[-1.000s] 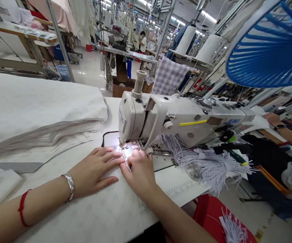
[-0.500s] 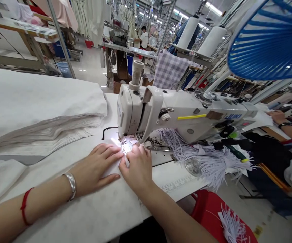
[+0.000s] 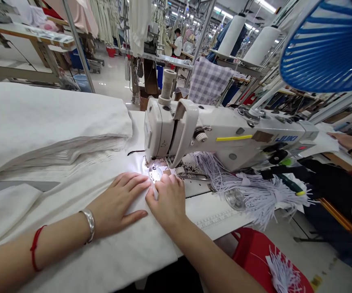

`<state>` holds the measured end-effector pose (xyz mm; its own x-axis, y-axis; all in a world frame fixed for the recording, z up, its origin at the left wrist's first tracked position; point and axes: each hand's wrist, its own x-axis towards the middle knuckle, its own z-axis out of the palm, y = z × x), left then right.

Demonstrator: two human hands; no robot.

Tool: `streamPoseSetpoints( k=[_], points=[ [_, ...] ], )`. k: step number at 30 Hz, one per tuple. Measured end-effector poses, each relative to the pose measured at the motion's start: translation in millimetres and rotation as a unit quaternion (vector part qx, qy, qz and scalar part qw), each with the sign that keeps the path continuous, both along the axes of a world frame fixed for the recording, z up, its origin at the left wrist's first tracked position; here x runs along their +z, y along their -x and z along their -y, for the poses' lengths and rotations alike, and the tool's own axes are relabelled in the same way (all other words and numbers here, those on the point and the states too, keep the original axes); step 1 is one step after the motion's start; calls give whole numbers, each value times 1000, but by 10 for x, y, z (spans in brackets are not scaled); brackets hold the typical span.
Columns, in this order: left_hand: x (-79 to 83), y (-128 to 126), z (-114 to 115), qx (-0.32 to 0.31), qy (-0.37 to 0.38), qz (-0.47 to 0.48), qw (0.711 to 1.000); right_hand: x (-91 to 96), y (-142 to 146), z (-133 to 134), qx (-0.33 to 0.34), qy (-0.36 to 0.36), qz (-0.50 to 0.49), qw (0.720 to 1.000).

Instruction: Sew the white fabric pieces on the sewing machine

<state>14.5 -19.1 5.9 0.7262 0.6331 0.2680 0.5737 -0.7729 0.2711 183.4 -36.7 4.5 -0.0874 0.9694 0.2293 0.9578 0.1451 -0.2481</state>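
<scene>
L hand [image 3: 118, 203] is laid flat, palm down, on the fabric [image 3: 103, 252], fingers extended twd. the needle plate [image 3: 155, 174], nothing grasped. R hand [image 3: 167, 201] is curled just beside it, thumb and forefinger pinched on a small white strip [image 3: 155, 191]; fingertips of both hands are almost touching in front of the plate. The fabric, white, is spread over the table [image 3: 215, 221] from the near edge up to the lit plate, under both palms. A silver bracelet [image 3: 89, 226] and a red cord [image 3: 35, 248] are worn on the L forearm. The plate is overhung by the head of the machine [image 3: 224, 136], white, w/ its arm running off to the R. A bundle [image 3: 255, 195] of white strips is heaped under the arm, touching the table edge. A red bin [image 3: 252, 252] w/ more strips is seen below, R of the R forearm. L of the machine a tall stack [image 3: 48, 118] of folded white pieces is set, its lower layers fanned out. Behind the machine: a checked cloth [image 3: 209, 81], two thread cones [image 3: 232, 36]. Top R: a blue fan [image 3: 325, 44]. Far R: a co-worker's hand [image 3: 345, 140], w/ wristwatch, resting on a neighbouring bench.
</scene>
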Motion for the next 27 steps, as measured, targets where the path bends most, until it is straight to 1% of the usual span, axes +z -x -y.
streamPoseSetpoints(
  k=[2, 4, 8, 11, 13, 16, 19, 21, 23, 27],
  points=[
    [14, 15, -31, -18, -4, -12, 1000, 7, -1, 7, 1, 2, -1, 1000],
    [-5, 10, 14, -16, -4, -26, 1000, 11, -5, 12, 3, 3, -2, 1000],
    [-85, -30, 210, 49, -8, -13, 999, 0, -17, 16, 9, 0, -2, 1000],
    [-96, -35, 262, 55, -14, -38, 998, -8, -19, 18, 9, -3, -5, 1000],
    [-72, -17, 220, 47, -11, -49, 998, -7, -18, 22, 9, 1, -4, 1000],
    [-19, 23, 93, 37, -10, -41, 998, 4, -18, 26, 9, 8, 1, 1000],
    [23, 52, -9, 3, -12, -50, 999, 14, -18, 26, 8, 11, 0, 1000],
    [26, 50, -9, -25, -22, -61, 998, 19, -16, 30, 10, 14, -5, 1000],
    [-2, 31, 58, -31, -37, -71, 996, 22, -14, 38, 13, 17, -5, 1000],
    [-92, -12, 269, 33, -56, -65, 996, 20, -13, 58, 19, 17, -3, 1000]
  ],
)
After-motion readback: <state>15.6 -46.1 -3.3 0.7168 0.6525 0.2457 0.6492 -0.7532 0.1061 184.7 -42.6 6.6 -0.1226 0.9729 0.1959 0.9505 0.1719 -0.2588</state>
